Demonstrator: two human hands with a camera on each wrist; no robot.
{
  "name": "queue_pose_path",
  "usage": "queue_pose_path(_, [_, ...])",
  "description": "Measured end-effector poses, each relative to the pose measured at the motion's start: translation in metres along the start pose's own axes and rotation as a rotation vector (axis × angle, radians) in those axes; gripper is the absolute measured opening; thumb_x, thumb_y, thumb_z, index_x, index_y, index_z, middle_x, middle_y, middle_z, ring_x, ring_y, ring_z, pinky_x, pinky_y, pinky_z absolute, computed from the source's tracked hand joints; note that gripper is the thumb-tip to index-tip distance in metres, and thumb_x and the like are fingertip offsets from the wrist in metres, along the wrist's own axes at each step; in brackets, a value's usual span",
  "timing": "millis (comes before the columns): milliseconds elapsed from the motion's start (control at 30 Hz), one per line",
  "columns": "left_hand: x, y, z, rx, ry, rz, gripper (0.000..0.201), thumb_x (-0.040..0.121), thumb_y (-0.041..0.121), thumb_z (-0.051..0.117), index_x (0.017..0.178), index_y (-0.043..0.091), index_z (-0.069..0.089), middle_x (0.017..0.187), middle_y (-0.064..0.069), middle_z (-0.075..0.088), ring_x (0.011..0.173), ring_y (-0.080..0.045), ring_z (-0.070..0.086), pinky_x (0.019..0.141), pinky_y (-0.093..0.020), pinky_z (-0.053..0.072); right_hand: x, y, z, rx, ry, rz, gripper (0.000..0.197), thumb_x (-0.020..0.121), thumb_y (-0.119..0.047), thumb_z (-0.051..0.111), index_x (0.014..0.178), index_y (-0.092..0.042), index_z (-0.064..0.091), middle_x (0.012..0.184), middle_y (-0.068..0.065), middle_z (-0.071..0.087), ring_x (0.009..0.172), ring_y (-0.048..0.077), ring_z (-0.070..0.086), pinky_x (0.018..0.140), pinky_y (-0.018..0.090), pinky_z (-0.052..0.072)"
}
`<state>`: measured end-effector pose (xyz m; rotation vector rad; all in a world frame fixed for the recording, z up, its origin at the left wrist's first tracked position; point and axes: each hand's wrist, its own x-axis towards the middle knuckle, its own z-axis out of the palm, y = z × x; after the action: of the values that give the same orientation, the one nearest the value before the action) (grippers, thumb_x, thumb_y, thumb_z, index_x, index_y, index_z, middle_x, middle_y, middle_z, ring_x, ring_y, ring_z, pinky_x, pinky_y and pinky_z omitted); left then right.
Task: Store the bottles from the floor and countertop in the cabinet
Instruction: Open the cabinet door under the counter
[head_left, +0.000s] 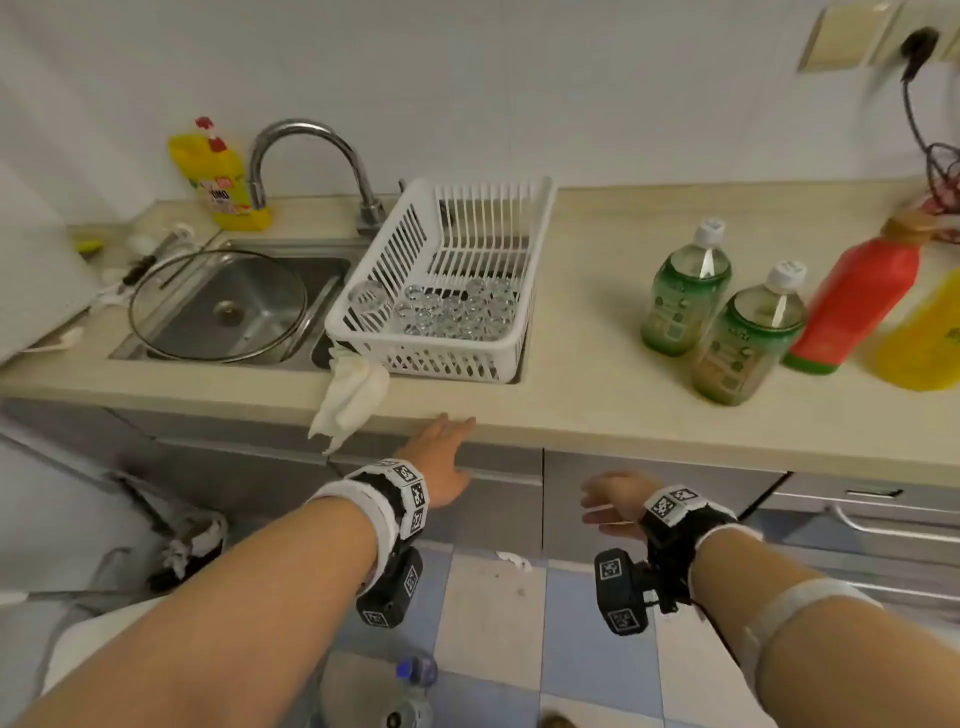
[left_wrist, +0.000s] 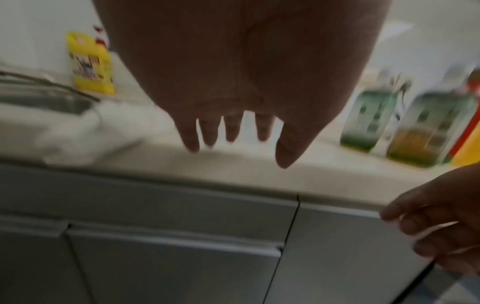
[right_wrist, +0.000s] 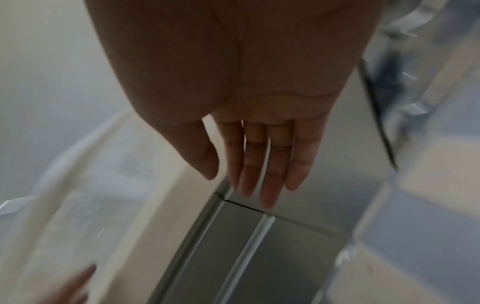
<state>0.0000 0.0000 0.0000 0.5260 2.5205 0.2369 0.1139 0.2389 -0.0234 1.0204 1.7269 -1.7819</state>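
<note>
Two green bottles with white caps (head_left: 685, 291) (head_left: 748, 338) stand on the beige countertop (head_left: 597, 384), blurred in the left wrist view (left_wrist: 369, 119). Beside them are a red bottle (head_left: 852, 306) and a yellow bottle (head_left: 919, 343). A clear bottle with a blue cap (head_left: 413, 691) stands on the floor below my left arm. My left hand (head_left: 441, 457) (left_wrist: 259, 131) is open and empty, fingers straight, just under the counter edge. My right hand (head_left: 608, 504) (right_wrist: 249, 174) is open and empty before the grey cabinet doors (head_left: 498, 499), fingers pointing left.
A white basket (head_left: 441, 280) with glasses sits over the sink (head_left: 234, 312), a white cloth (head_left: 353, 400) hanging off the counter edge. A yellow detergent bottle (head_left: 223, 176) stands behind the tap. Drawers with a metal handle (head_left: 883, 530) are at the right. Blue and white floor tiles lie below.
</note>
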Motion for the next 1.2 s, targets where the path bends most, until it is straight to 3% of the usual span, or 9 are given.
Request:
queue_pose_path(167, [0.035,0.008,0.022,0.208,0.080,0.020,0.078,0.100,0.059,0.037,0.159,0.045,-0.013,0.168,-0.002,-0.027,0.156,-0.028,-0.022,0.124,-0.055,0.002,0.057,0.012,0.002,0.679,0.010,0.012,0.035,0.095,-0.001,0.053,0.126,-0.015,0.050,0.120,0.013,0.065,0.108,0.031,0.067,0.085,0.039,0.055])
queue_pose_path(267, [0.042,0.008,0.031,0.210,0.082,0.001,0.077,0.097,0.070,0.025,0.155,0.049,-0.020,0.164,0.002,-0.035,0.152,-0.025,-0.032,0.122,-0.060,-0.001,0.073,0.002,0.009,0.825,-0.052,0.045,0.020,0.097,-0.002,0.046,0.115,-0.005,0.055,0.109,0.010,0.067,0.111,0.026,0.062,0.106,0.039,0.045])
queue_pose_path(333, [0.042,0.007,0.033,0.199,0.081,-0.004,0.078,0.095,0.073,0.023,0.154,0.050,-0.022,0.164,0.002,-0.037,0.151,-0.025,-0.035,0.121,-0.061,-0.002,0.076,-0.003,0.014,0.877,-0.106,0.065,0.017,0.093,-0.002,0.045,0.104,-0.008,0.056,0.108,0.010,0.068,0.103,0.026,0.063,0.111,0.039,0.040])
queue_pose_path(467, [0.042,0.007,0.033,0.186,0.074,-0.003,0.079,0.094,0.074,0.022,0.154,0.049,-0.022,0.164,0.003,-0.037,0.151,-0.025,-0.035,0.121,-0.063,0.000,0.075,0.001,0.017,0.866,-0.065,0.042,0.019,0.089,-0.001,0.048,0.106,-0.007,0.058,0.122,0.015,0.068,0.105,0.026,0.068,0.090,0.038,0.052])
queue_pose_path(633, [0.030,0.011,0.032,0.178,0.106,0.020,0.075,0.099,0.065,0.025,0.159,0.044,-0.013,0.168,-0.001,-0.026,0.155,-0.027,-0.024,0.124,-0.062,0.004,0.033,0.029,0.017,0.552,0.049,0.111,0.012,0.094,-0.014,0.054,0.088,-0.007,0.061,0.091,0.012,0.071,0.089,0.024,0.068,0.086,0.037,0.051])
queue_pose_path(766, [0.003,0.025,0.048,0.220,0.175,0.113,0.064,0.101,0.046,0.041,0.160,0.032,0.021,0.172,-0.009,-0.001,0.158,-0.031,0.002,0.125,-0.057,0.012,-0.009,0.080,0.012,0.322,0.203,0.128,0.022,0.089,-0.019,0.066,0.105,-0.004,0.061,0.084,0.012,0.071,0.081,0.024,0.070,0.082,0.040,0.056])
queue_pose_path(966, [-0.028,0.072,0.077,0.207,0.065,0.323,0.044,0.099,0.038,0.047,0.141,0.027,0.053,0.152,-0.004,0.043,0.141,-0.027,0.041,0.115,-0.048,0.030,-0.075,0.153,-0.013,-0.139,0.483,0.103,0.041,0.087,-0.022,0.065,0.117,-0.006,0.042,0.092,0.012,0.061,0.086,0.033,0.065,0.075,0.043,0.056])
queue_pose_path(1066, [-0.038,0.094,0.089,0.223,0.001,0.394,0.037,0.099,0.037,0.046,0.133,0.027,0.059,0.145,-0.001,0.048,0.136,-0.024,0.046,0.112,-0.045,0.031,-0.104,0.180,-0.034,-0.434,0.617,0.166,0.045,0.088,-0.018,0.059,0.124,-0.006,0.036,0.103,0.015,0.058,0.091,0.035,0.060,0.074,0.040,0.048])
queue_pose_path(1200, [-0.046,0.117,0.106,0.365,-0.022,0.491,0.036,0.100,0.039,0.048,0.131,0.027,0.060,0.142,-0.002,0.050,0.133,-0.024,0.049,0.112,-0.045,0.033,-0.127,0.208,-0.064,-0.712,0.729,0.227,0.053,0.079,-0.004,0.061,0.127,-0.009,0.039,0.119,0.018,0.052,0.108,0.037,0.054,0.083,0.047,0.051])
